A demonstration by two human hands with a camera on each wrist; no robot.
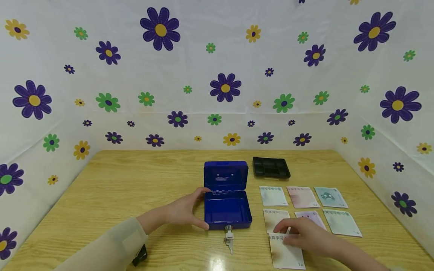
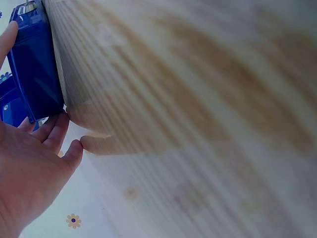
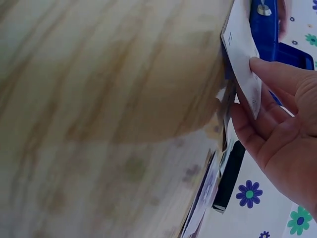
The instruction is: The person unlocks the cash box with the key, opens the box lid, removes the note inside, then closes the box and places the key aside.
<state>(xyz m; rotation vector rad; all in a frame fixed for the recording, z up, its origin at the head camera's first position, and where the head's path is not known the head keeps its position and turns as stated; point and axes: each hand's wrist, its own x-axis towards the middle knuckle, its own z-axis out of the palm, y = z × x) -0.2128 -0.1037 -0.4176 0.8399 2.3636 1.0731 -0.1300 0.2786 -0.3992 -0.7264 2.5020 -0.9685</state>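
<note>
A blue cash box (image 1: 228, 210) stands on the wooden table with its lid (image 1: 225, 176) raised. My left hand (image 1: 184, 207) spans its left side, thumb at the front corner and fingers near the hinge. In the left wrist view the fingertips (image 2: 60, 124) lie right at the box's back edge. Keys (image 1: 229, 241) hang from the front lock. My right hand (image 1: 306, 235) pinches a cream play banknote (image 1: 287, 256) by its upper edge, thumb on the printed face. The right wrist view shows this note (image 3: 242, 54) tilted, raised off the table at the hand.
Two rows of play banknotes lie right of the box, among them a pink note (image 1: 303, 197), a teal note (image 1: 329, 197) and a pale green note (image 1: 342, 223). A black compartment tray (image 1: 271, 168) sits behind them. Flower-printed cloth (image 1: 190, 64) encloses the table.
</note>
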